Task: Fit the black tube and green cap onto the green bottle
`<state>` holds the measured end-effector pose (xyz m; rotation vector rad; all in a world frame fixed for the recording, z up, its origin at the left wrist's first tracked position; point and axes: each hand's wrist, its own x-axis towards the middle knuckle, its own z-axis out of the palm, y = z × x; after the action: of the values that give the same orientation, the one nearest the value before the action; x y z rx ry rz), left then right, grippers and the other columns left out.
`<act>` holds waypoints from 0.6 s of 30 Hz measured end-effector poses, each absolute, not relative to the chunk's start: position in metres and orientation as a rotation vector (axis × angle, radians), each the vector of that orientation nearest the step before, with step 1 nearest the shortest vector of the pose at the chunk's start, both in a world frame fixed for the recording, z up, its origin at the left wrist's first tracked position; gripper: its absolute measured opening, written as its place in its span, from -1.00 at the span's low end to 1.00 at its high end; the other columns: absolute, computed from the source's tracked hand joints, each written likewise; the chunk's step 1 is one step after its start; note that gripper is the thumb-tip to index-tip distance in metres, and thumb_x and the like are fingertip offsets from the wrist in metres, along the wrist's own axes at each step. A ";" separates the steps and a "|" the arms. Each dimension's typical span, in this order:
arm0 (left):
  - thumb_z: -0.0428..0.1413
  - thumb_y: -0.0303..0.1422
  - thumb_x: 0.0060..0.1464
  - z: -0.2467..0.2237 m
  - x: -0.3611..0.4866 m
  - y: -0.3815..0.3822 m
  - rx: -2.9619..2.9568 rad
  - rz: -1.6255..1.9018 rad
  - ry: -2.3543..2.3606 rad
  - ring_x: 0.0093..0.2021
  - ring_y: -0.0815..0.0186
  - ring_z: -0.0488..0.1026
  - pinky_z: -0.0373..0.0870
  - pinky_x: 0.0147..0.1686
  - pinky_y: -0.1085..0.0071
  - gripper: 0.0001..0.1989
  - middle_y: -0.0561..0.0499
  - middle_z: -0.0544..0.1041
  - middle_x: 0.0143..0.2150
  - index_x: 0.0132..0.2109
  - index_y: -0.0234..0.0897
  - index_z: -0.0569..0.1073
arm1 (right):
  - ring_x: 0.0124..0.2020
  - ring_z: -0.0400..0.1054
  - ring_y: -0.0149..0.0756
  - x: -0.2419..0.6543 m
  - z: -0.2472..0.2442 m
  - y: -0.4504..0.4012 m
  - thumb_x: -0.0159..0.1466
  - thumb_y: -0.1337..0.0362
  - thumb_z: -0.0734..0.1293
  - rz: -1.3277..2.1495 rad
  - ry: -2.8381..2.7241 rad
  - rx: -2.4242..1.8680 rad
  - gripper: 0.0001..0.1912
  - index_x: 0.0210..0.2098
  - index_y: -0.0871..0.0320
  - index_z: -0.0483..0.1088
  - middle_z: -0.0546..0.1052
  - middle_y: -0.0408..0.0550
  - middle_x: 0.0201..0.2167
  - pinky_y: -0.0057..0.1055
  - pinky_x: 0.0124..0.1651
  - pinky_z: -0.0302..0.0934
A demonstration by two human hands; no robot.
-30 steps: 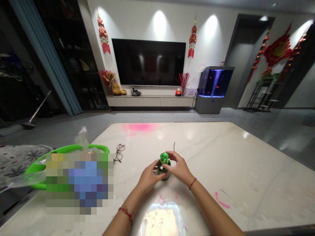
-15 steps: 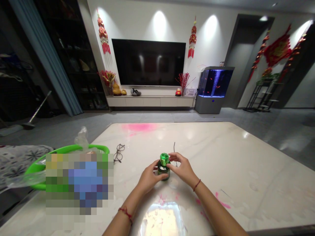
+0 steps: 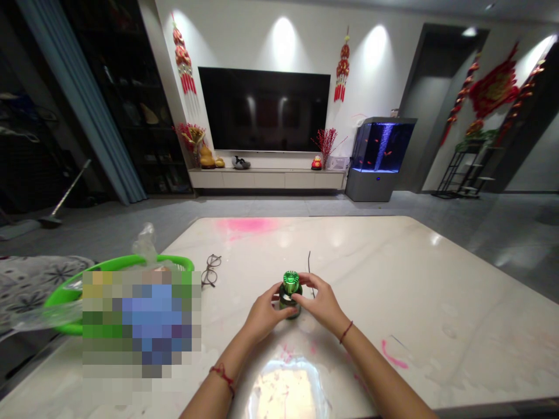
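Note:
A small dark green bottle [image 3: 286, 303] with a shiny green cap [image 3: 291, 281] stands upright on the table, straight in front of me. My left hand [image 3: 264, 315] is wrapped round the bottle's body from the left, its thumb across the front. From the right, my right hand [image 3: 322, 298] grips at the cap, with the thumb at its lower front edge and the fingers at its far right side. Part of the bottle's body is hidden by my fingers.
The pale table [image 3: 414, 279] bears pink stains. A pair of glasses [image 3: 211, 270] and a thin black strip [image 3: 310, 263] lie beyond my hands. At the left is a green basket [image 3: 183, 260], its contents blurred. A television [image 3: 264, 110] and a fish tank [image 3: 382, 146] stand farther off.
My right hand has shifted slightly to the left, its thumb now lying farther over the front of the bottle's neck. My left hand keeps its hold on the body.

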<state>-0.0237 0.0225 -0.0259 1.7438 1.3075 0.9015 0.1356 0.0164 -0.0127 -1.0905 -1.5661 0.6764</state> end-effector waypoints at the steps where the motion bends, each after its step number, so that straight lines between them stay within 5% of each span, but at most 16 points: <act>1: 0.22 -0.24 -0.26 -0.026 -0.024 0.022 1.744 0.903 1.300 -0.11 0.18 0.41 0.35 -0.19 0.34 -0.35 -0.08 0.46 -0.03 0.06 -0.21 0.31 | -0.20 0.38 -0.23 0.134 -0.013 0.017 -0.05 0.35 0.37 0.676 -1.567 -1.093 -0.60 -0.17 0.14 0.38 0.51 -0.04 -0.26 -0.23 -0.08 0.25; 18: 0.22 -0.26 -0.27 -0.026 -0.023 0.022 1.759 0.914 1.318 -0.15 0.21 0.43 0.37 -0.19 0.37 -0.37 -0.04 0.48 -0.06 0.04 -0.20 0.32 | -0.18 0.37 -0.23 0.124 -0.014 0.021 -0.05 0.33 0.35 0.660 -1.558 -1.112 -0.62 -0.19 0.14 0.37 0.50 -0.04 -0.23 -0.24 -0.07 0.26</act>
<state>-0.0231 0.0224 -0.0259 1.7591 1.3183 0.9145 0.1240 0.0207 -0.0139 -1.1121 -1.5581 0.6596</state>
